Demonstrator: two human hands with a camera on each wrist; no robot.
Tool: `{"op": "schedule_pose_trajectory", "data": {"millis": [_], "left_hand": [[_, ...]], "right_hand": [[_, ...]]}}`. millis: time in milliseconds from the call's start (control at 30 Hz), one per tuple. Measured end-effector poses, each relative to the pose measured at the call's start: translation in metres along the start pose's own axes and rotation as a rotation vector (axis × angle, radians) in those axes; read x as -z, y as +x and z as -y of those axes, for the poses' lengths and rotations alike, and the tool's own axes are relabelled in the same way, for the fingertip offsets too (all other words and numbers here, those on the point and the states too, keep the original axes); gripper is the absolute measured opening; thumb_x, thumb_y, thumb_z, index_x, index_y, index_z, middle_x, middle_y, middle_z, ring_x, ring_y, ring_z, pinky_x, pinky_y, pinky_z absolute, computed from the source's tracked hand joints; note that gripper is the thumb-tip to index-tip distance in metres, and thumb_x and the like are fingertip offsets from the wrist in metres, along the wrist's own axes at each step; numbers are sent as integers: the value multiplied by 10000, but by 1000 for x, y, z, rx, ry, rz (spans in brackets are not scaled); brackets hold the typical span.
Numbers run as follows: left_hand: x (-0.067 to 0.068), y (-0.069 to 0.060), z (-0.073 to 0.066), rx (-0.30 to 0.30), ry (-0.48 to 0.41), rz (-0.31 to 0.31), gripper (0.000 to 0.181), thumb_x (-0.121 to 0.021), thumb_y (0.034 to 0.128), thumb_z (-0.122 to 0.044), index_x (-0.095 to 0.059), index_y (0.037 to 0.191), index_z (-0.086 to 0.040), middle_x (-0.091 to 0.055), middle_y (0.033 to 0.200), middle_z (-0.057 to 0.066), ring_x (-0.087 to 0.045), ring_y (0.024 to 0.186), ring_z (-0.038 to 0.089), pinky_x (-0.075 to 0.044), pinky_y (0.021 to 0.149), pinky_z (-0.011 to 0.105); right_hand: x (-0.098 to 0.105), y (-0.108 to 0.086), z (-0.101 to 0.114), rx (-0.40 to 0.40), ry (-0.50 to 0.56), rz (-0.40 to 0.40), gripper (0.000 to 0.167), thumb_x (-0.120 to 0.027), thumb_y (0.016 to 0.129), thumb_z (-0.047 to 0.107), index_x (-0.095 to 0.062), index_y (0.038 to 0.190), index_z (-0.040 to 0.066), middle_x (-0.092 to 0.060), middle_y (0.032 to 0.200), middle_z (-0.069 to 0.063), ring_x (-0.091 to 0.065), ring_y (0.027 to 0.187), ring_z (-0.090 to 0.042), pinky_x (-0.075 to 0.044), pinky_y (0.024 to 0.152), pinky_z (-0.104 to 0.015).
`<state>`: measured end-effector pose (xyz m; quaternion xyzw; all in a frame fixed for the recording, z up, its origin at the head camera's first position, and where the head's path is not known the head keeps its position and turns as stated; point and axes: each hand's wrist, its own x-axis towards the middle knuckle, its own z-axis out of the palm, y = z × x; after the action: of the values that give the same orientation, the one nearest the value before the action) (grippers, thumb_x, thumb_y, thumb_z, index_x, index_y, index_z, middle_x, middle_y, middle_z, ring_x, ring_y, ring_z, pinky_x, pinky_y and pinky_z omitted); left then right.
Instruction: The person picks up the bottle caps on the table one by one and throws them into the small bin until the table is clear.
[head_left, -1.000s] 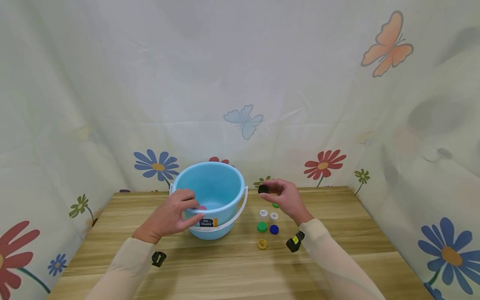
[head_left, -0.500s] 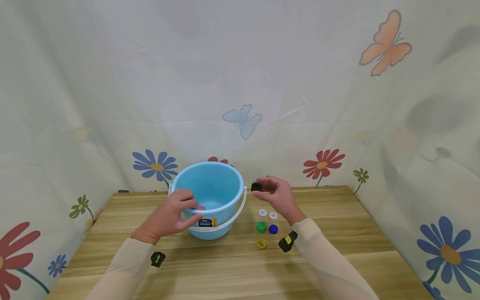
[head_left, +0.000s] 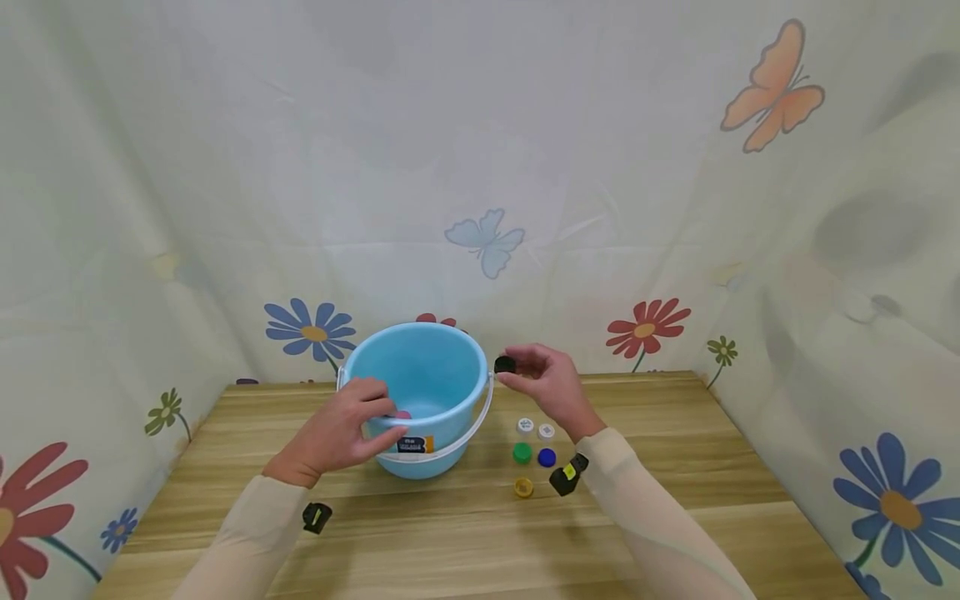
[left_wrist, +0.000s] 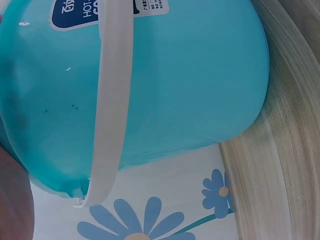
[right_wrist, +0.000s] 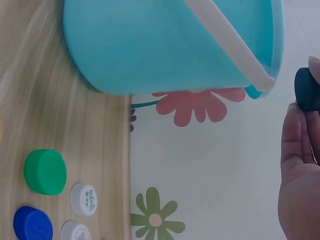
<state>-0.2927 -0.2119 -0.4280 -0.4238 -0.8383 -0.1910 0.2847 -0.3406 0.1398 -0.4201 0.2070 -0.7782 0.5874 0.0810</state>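
Observation:
A light blue bucket (head_left: 408, 367) stands upright on the wooden table, its white handle (head_left: 480, 425) hanging down at the front. With the thumb outside and the fingers over the inside, my left hand (head_left: 341, 425) grips the bucket's near left rim. Just right of the rim, my right hand (head_left: 551, 383) pinches a black bottle cap (head_left: 505, 365) in the air. The right wrist view shows this ribbed black cap (right_wrist: 307, 90) between thumb and fingers, apart from the bucket. Something small and pink (head_left: 403, 415) shows inside the bucket beside my left fingers, mostly hidden by the rim.
On the table right of the bucket lie two white caps (head_left: 526, 426), a green cap (head_left: 522, 453), a dark blue cap (head_left: 547, 457) and a yellow ring-like cap (head_left: 523, 487). A flower-patterned cloth (head_left: 600, 208) hangs behind the table (head_left: 420, 533).
My right hand has moved left and slightly up with the black bottle cap, nearing the bucket's rim. The left hand keeps its grip on the bucket.

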Motion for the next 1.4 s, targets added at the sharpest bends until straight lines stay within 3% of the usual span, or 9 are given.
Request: {"op": "schedule_pose_trajectory", "data": {"millis": [167, 333, 633, 1033, 1400], "left_hand": [[0, 0, -1, -9, 0, -1, 155, -827, 823, -315, -680, 833, -266, -511, 847, -110, -487, 871, 82, -490, 780, 384], [0, 1, -3, -7, 1, 4, 150, -830, 820, -317, -694, 841, -259, -516, 841, -104, -492, 864, 84, -496, 779, 383], [0, 1, -3, 3, 6, 5, 152, -828, 821, -326, -692, 838, -261, -518, 847, -107, -492, 869, 80, -503, 780, 386], [-1, -1, -3, 0, 18, -5, 158, -809, 847, -353, -677, 823, -269, -513, 846, -110, -487, 873, 77, -500, 783, 379], [-2, -1, -2, 7, 18, -7, 167, -849, 791, -298, -685, 816, -274, -505, 838, -107, -484, 879, 80, -495, 780, 382]], "right_hand": [[-4, 3, 4, 18, 23, 6, 430, -848, 844, 246, -710, 1233, 124, -737, 1177, -78, -696, 1047, -256, -580, 898, -251], [-9, 4, 8, 40, 31, 15, 405, -847, 846, 235, -718, 1217, 136, -743, 1158, -72, -703, 1006, -230, -585, 873, -251], [-17, 7, 13, 27, 55, 19, 453, -840, 855, 233, -694, 1249, 65, -735, 1180, -81, -697, 1043, -235, -581, 913, -275], [-31, 10, 19, 35, 114, 29, 399, -834, 861, 190, -711, 1229, 96, -743, 1183, -110, -712, 1034, -217, -577, 926, -286], [-36, 14, 23, 39, 86, 34, 433, -843, 853, 234, -708, 1239, 92, -746, 1177, -77, -714, 1029, -225, -577, 954, -354]]}}
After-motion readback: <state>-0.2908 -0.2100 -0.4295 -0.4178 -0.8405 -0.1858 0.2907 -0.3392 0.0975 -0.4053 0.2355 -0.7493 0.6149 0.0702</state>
